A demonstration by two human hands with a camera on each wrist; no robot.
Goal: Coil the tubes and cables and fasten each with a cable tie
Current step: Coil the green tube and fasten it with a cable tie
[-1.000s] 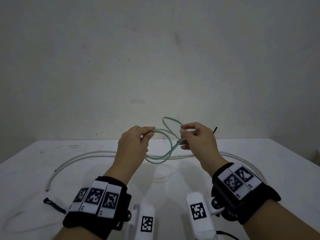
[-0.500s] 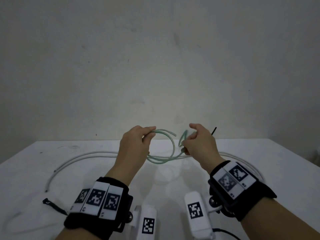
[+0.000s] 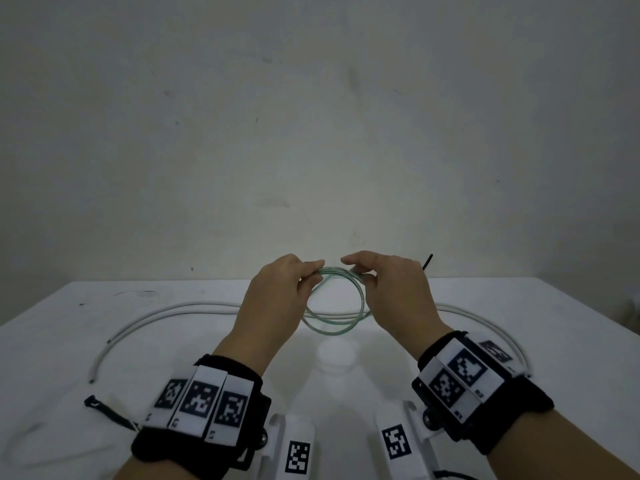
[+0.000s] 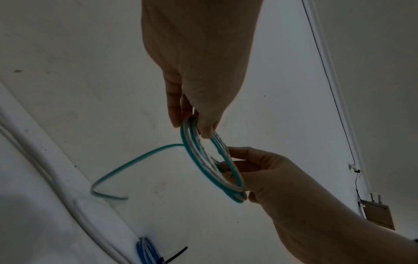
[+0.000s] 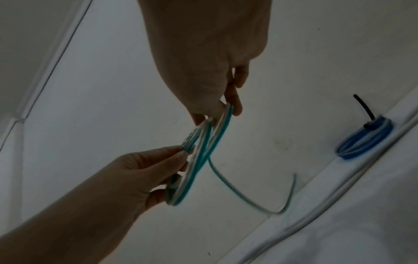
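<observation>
A thin green tube [image 3: 341, 315] is wound into a small round coil held up above the white table [image 3: 519, 306]. My left hand [image 3: 313, 268] pinches the coil's top left between thumb and fingers. My right hand [image 3: 356, 271] pinches its top right, close beside the left. In the left wrist view my left hand [image 4: 194, 123] grips the coil [image 4: 192, 157] and a loose green tail [image 4: 135, 160] trails down to the table. The right wrist view shows my right hand [image 5: 221, 109] on the coil [image 5: 203, 157] and the tail [image 5: 248, 200].
A long white cable [image 3: 166, 313] lies in an arc across the table behind the hands. A loose black cable tie [image 3: 107, 410] lies at the near left. A blue coil [image 5: 361, 141] fastened with a black tie [image 5: 364, 107] sits at the far right by the wall.
The loose upper loop has been folded onto the coil, which is now one round ring. My right hand moved left, close to the left hand, and took hold of the coil's top.
</observation>
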